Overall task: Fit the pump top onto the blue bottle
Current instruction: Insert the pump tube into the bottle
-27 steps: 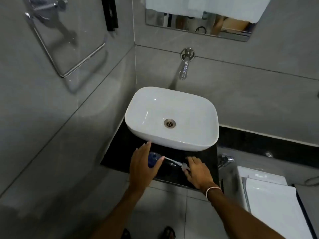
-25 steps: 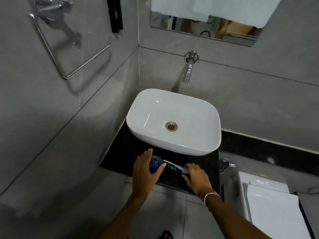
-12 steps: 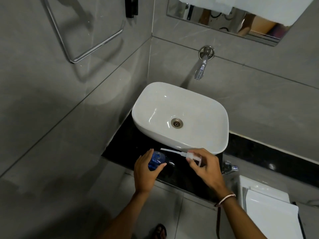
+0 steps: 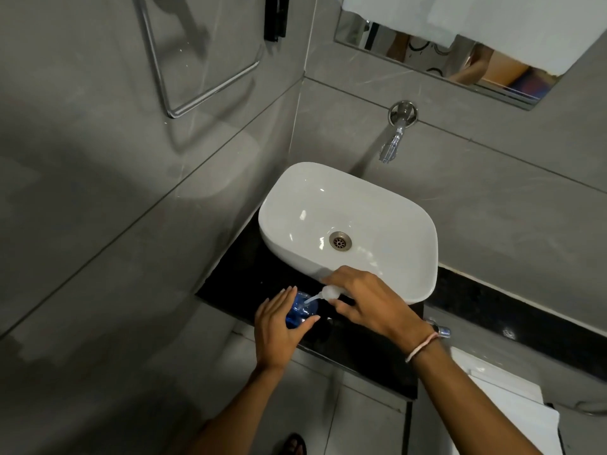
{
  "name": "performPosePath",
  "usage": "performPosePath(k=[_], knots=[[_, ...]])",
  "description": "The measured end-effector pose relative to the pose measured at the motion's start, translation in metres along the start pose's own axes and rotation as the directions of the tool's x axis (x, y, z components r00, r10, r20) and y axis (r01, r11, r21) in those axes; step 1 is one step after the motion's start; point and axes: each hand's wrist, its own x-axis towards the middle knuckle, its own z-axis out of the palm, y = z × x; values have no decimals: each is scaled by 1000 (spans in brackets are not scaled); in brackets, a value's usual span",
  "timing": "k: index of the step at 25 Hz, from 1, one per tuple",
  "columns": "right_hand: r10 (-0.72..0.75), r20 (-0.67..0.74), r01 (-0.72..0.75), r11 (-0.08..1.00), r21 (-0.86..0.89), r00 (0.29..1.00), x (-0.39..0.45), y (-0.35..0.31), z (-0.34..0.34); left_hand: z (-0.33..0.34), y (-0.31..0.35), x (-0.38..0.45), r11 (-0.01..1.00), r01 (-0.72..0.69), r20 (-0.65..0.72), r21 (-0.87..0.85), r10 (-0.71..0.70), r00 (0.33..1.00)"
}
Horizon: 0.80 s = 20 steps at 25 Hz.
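A blue bottle (image 4: pixel 303 309) stands on the black counter (image 4: pixel 239 284) in front of the basin. My left hand (image 4: pixel 279 326) is wrapped around it from the near side, hiding much of its body. My right hand (image 4: pixel 364 302) grips the white pump top (image 4: pixel 328 293) just right of and above the bottle. The pump's thin white tube (image 4: pixel 311 299) slants down to the left, its tip at the bottle's mouth. How far the tube has entered I cannot tell.
A white basin (image 4: pixel 348 224) sits on the counter right behind my hands. A chrome tap (image 4: pixel 392 142) sticks out of the grey wall above it. A towel rail (image 4: pixel 197 93) hangs on the left wall. A white toilet cistern (image 4: pixel 512 405) stands at lower right.
My right hand lifted the pump top off the counter and carried it left to the bottle, tube now pointing into the mouth. My left hand stayed on the bottle. The camera shifted.
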Motion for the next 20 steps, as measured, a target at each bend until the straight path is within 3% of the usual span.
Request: performPosePath(k=[4, 9, 15, 20], knots=[[-33, 106, 35, 999, -20, 994, 38, -28, 10, 1, -4, 1, 998, -37, -17, 50, 38, 999], [74, 177, -73, 997, -12, 981, 48, -24, 15, 3, -6, 1, 998, -41, -47, 52, 43, 998], [70, 236, -28, 984, -178, 969, 54, -26, 38, 4, -6, 0, 997, -55, -57, 59, 58, 997], [207, 189, -173, 968, -181, 960, 51, -20, 47, 2, -8, -1, 994, -84, -58, 73, 88, 994]])
